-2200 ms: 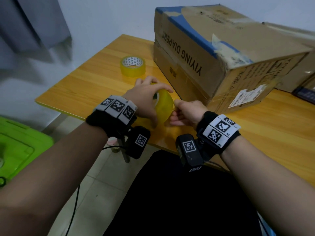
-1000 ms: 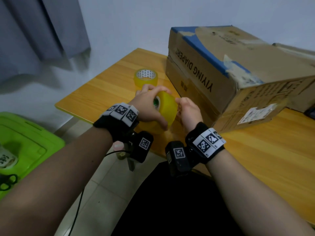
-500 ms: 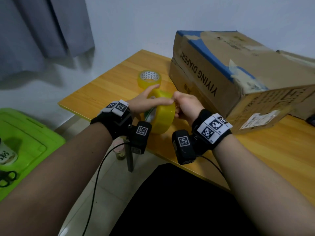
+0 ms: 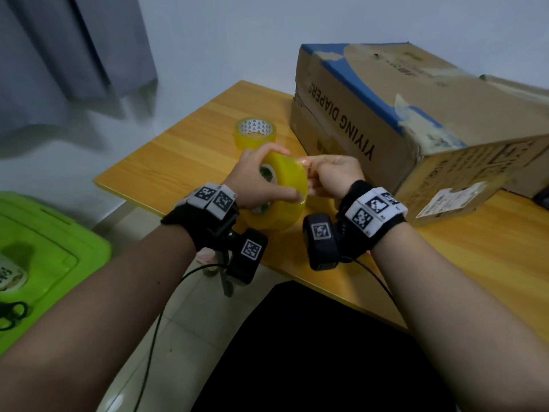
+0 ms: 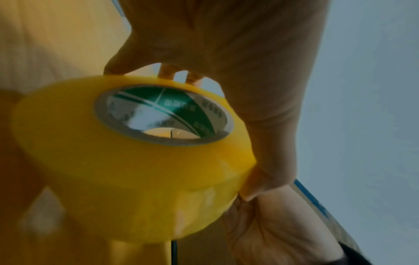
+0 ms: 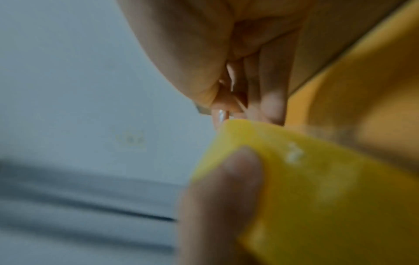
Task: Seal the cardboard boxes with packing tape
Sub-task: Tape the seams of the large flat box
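Blurred right hand (image 6: 226, 53) fingertips (image 6: 272, 105) at yellow tape roll (image 6: 328, 188) edge

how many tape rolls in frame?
2. One tape roll gripped by the left hand, right hand picking its edge; a second roll lies flat on the table behind.

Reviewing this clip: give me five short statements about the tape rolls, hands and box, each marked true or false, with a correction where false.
1. The left hand grips the big tape roll. True.
2. The right hand rests flat on the table. False: its fingers pinch at the roll's top edge.
3. A second tape roll lies flat on the table, beyond the hands. True.
4. That second roll sits on top of the box. False: it lies on the table beside the box.
5. The held roll's core is plain white inside. False: the left wrist view shows green print there.
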